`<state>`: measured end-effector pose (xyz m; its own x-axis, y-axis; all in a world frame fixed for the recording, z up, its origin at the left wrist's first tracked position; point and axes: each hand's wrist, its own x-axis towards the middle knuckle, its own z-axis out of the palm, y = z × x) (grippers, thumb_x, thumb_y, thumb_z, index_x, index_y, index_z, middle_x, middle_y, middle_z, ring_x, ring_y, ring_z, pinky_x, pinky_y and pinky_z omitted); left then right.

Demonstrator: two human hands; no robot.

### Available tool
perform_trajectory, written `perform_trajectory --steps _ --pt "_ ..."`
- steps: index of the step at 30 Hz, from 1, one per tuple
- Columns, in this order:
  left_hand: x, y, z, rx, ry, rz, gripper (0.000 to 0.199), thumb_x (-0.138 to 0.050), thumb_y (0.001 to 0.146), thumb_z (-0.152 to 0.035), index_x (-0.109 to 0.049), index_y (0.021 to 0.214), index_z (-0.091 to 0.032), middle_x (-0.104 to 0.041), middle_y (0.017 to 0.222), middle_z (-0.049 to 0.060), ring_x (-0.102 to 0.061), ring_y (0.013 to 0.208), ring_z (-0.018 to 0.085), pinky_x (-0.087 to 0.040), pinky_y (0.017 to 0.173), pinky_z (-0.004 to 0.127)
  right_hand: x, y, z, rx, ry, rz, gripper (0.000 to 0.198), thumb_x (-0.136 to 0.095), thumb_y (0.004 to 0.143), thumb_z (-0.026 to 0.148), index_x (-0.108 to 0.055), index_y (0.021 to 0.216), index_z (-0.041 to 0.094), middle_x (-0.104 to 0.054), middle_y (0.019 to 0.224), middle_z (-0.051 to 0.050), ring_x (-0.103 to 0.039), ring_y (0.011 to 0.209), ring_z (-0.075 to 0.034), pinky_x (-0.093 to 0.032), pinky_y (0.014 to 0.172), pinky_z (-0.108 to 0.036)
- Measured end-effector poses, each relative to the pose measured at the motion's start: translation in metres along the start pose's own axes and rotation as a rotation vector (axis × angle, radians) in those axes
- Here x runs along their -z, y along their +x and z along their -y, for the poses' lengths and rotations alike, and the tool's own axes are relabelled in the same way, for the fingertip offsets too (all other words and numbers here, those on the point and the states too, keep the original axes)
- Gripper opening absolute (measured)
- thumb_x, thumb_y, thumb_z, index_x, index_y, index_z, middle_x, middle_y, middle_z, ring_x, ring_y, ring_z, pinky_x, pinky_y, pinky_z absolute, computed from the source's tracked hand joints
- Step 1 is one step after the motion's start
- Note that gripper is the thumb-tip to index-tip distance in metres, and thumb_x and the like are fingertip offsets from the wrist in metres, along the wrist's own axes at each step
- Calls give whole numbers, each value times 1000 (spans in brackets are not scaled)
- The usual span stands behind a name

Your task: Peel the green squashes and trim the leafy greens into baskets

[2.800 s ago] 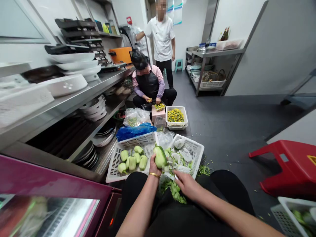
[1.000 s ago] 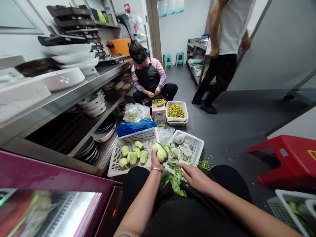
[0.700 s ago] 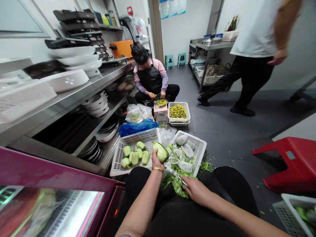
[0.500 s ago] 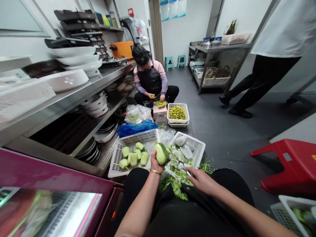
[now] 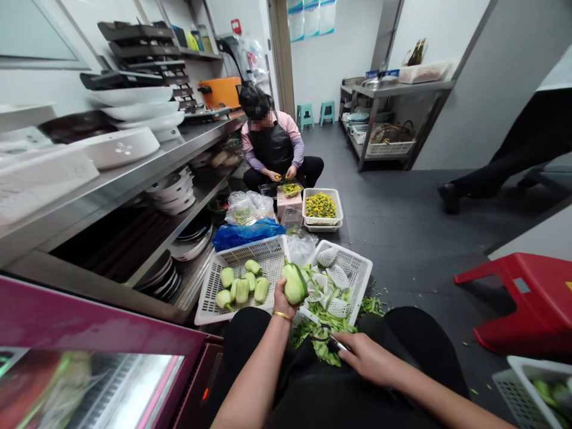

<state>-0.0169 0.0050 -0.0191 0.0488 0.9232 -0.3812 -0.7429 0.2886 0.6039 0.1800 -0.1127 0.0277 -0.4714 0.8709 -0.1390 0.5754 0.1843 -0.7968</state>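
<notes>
My left hand (image 5: 284,298) is wrapped round a mostly peeled, pale green squash (image 5: 295,284) with darker skin along one side. In my right hand (image 5: 364,354) is a peeler (image 5: 337,342), held low and apart from the squash. Green peelings (image 5: 325,351) lie heaped under both hands. To the left, a white basket (image 5: 205,298) holds several peeled squashes (image 5: 242,290). Another white basket (image 5: 364,268), on the right, contains white foam netting (image 5: 338,277) and more peelings.
Across from me a person (image 5: 273,143) squats, handling yellow flowers beside a tray of them (image 5: 320,205). A metal shelf (image 5: 134,161) with dishes runs along my left. At right are a red stool (image 5: 522,298), a basket (image 5: 522,387) and a walking person's legs (image 5: 504,149).
My right hand has moved down and slightly left with the peeler, away from the squash. The squash has turned a little in my left hand. The walking person has moved right, partly out of view.
</notes>
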Motion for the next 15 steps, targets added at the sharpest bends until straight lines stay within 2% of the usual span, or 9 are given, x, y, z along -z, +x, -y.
perform_trajectory --steps 2,6,9,11,15 --pt "1 -1 0 34 4 64 41 -63 63 -37 -61 93 -9 -67 74 13 -65 69 27 -53 60 38 16 -2 2 -19 3 25 29 -44 81 21 -65 102 18 -69 98 -8 -64 89 -22 -48 80 -31" --pt "-7 -8 7 0 36 151 38 -68 59 -32 -62 90 -11 -67 75 9 -65 72 25 -53 67 37 51 37 25 -19 7 -214 41 -41 85 26 -55 120 10 -61 117 -16 -56 108 -26 -42 93 -37" --pt "-12 -13 9 -90 75 168 40 -70 57 -30 -61 92 -13 -67 79 7 -65 78 25 -52 71 35 52 56 38 2 -16 -271 41 -41 85 23 -53 122 9 -61 117 -16 -56 108 -26 -41 93 -36" --pt "-11 -14 5 -129 84 142 42 -69 57 -31 -61 95 -14 -67 77 5 -64 79 25 -52 71 35 44 47 38 17 -49 -196 36 -41 84 21 -58 115 13 -66 106 -13 -60 99 -24 -44 86 -34" --pt "-4 -14 -6 -109 99 114 51 -69 58 -33 -58 105 -16 -66 79 5 -64 83 27 -52 70 36 44 9 22 32 -39 179 28 -47 77 18 -66 97 17 -69 88 -6 -63 83 -21 -46 72 -28"
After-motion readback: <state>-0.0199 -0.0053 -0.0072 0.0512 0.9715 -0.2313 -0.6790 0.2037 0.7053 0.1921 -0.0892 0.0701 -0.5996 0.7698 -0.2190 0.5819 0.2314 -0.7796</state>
